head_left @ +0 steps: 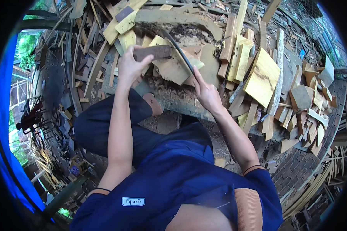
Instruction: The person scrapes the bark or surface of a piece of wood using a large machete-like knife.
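My left hand (130, 65) is closed round one end of a dark brown block (154, 53), with the thumb on its near side. A long, dark, narrow blade-like tool (178, 50) runs up and to the left from my right hand (208, 92), whose fingers are wrapped round its lower end. The block's far end lies close to the tool; whether they touch I cannot tell. Beneath both is a pale yellow wood piece (173, 70) with an uneven edge, among other pieces on the work surface.
A large yellow wood slab (262, 78) leans at the right, beside a heap of small offcuts (306, 111). A curved wood piece (173, 17) lies at the back. My bent knee and foot (154, 103) are close below the work surface. Blue sheeting (7, 154) hangs far left.
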`<move>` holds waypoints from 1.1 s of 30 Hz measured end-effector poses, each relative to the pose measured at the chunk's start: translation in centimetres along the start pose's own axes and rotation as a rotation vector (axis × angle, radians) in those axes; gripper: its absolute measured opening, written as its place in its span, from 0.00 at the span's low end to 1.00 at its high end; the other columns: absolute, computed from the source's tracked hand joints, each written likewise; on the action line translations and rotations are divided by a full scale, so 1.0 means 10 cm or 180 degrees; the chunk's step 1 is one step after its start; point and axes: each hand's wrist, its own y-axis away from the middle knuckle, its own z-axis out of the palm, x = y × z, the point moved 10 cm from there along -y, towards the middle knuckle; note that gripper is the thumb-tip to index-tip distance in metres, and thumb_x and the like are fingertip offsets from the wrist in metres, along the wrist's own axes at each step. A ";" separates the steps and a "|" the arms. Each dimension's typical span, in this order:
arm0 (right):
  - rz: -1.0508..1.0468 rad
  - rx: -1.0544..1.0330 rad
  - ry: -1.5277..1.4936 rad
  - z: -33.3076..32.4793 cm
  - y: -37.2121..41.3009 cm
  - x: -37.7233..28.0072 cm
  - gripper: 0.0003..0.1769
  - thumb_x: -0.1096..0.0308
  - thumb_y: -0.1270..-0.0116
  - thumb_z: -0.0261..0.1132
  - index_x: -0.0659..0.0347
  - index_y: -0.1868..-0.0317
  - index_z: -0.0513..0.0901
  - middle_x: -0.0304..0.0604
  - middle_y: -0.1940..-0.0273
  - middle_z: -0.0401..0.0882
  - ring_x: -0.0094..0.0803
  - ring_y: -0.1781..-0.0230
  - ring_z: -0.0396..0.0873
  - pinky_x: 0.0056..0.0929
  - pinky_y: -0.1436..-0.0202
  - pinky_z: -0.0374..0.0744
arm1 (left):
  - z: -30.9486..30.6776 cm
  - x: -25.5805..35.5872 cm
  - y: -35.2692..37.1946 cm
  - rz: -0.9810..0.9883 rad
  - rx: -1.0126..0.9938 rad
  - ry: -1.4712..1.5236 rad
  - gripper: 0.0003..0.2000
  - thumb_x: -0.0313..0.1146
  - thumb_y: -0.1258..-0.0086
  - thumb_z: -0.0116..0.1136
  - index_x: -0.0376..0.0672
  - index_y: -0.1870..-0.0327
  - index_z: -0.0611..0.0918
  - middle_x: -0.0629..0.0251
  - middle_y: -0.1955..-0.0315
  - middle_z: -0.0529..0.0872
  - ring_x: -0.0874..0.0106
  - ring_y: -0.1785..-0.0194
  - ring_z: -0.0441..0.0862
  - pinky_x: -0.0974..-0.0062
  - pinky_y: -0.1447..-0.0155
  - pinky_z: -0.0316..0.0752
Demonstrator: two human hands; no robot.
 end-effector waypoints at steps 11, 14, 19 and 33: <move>-0.1004 0.0934 -0.0799 -0.71 0.13 -0.84 0.34 0.66 0.28 0.59 0.38 0.23 0.60 0.55 0.65 0.82 0.56 0.72 0.82 0.50 0.67 0.80 | 0.03 0.21 0.02 0.0108 -0.0068 -0.0065 0.27 0.43 0.46 0.74 0.36 0.48 0.80 0.47 0.62 0.88 0.55 0.55 0.87 0.63 0.49 0.80; -0.0451 0.0210 0.0061 -0.20 0.10 -0.34 0.33 0.61 0.26 0.56 0.37 0.23 0.57 0.59 0.69 0.82 0.60 0.72 0.82 0.56 0.68 0.79 | 0.03 0.22 0.01 0.0154 -0.0075 -0.0122 0.27 0.42 0.46 0.74 0.36 0.49 0.80 0.47 0.62 0.88 0.55 0.55 0.87 0.63 0.49 0.80; 0.0109 -0.0113 -0.0386 -0.30 0.03 -0.16 0.32 0.59 0.23 0.52 0.39 0.22 0.55 0.64 0.71 0.81 0.63 0.70 0.81 0.58 0.64 0.78 | 0.03 0.27 0.09 0.0446 -0.0203 0.0024 0.25 0.40 0.47 0.74 0.36 0.50 0.80 0.47 0.62 0.88 0.55 0.55 0.87 0.63 0.50 0.80; 0.0251 -0.0121 -0.0351 -0.09 0.04 0.00 0.34 0.64 0.25 0.55 0.42 0.22 0.54 0.65 0.73 0.80 0.63 0.70 0.80 0.57 0.64 0.76 | 0.05 0.55 0.03 0.0554 -0.0214 -0.0549 0.24 0.36 0.46 0.74 0.36 0.50 0.78 0.46 0.63 0.87 0.52 0.55 0.87 0.62 0.51 0.80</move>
